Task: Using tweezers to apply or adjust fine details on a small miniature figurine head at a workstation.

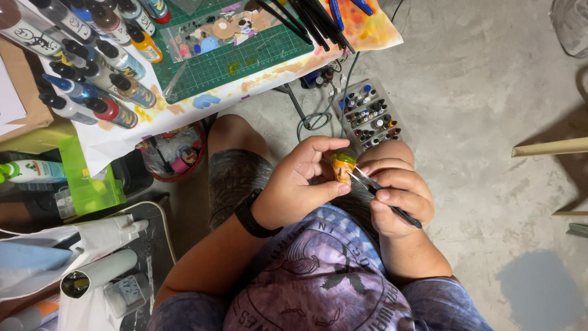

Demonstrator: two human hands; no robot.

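Pinching a small figure head (343, 167) between thumb and fingertips, my left hand (300, 184) holds it up over my lap, just in front of my knees. The piece is orange-skinned with a green top, and it sits at the middle of the view, between both hands. My right hand (397, 196) is closed around a thin paintbrush (384, 199), gripped like a pen, with the dark handle running out past my knuckles and the fine tip touching the side of the little head. Both hands are nearly touching each other around the piece. A black wristband (252, 216) wraps my left wrist.

Beyond my knees, on the concrete floor (478, 92), lies a clear tray of small paint pots (369, 116), with a loose cable (318, 116) curling beside it. To the left of my leg stands a red-rimmed bucket (173, 156) filled with odds and ends. Above that, the work table carries a green cutting mat (226, 55) smeared with paint, a row of dropper bottles (92, 67) with black and blue caps, and several dark brushes (312, 21) lying across a paint-stained sheet of paper (367, 27). A bright green plastic box (89, 181) sits lower left, near white tubes (98, 273). A pale wooden strip (551, 147) pokes in from the right edge.
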